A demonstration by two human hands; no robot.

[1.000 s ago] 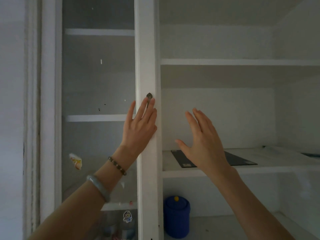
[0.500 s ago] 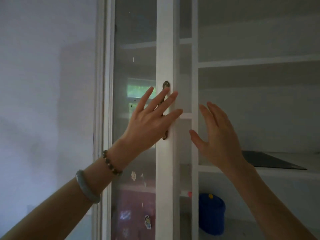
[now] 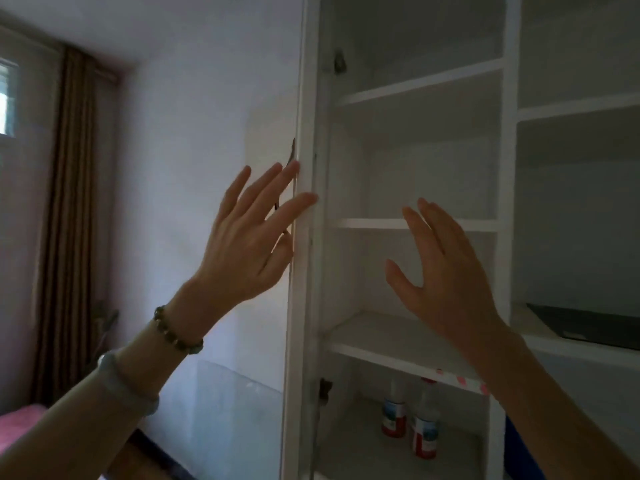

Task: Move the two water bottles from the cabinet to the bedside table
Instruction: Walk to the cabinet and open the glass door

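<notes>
Two clear water bottles with red and blue labels, one [image 3: 394, 415] slightly behind the other [image 3: 425, 433], stand upright on a low shelf of the white cabinet [image 3: 506, 188]. The glass cabinet door [image 3: 300, 306] is swung open, seen edge-on. My left hand [image 3: 247, 240] rests flat with spread fingers against the door's edge, by its dark handle. Raised in front of the open shelves, my right hand [image 3: 446, 275] has its fingers apart and holds nothing. Both hands are well above the bottles.
The upper and middle shelves of the left compartment hold nothing. A dark flat sheet [image 3: 588, 323] lies on a shelf at right. A blue container [image 3: 519, 455] shows at the lower right. Brown curtains [image 3: 69, 220] and a pink bed corner [image 3: 20, 427] are at left.
The glass door has swung open to the left under my left hand, uncovering the left compartment and the two bottles. My view has turned left. The right hand stays raised and open.
</notes>
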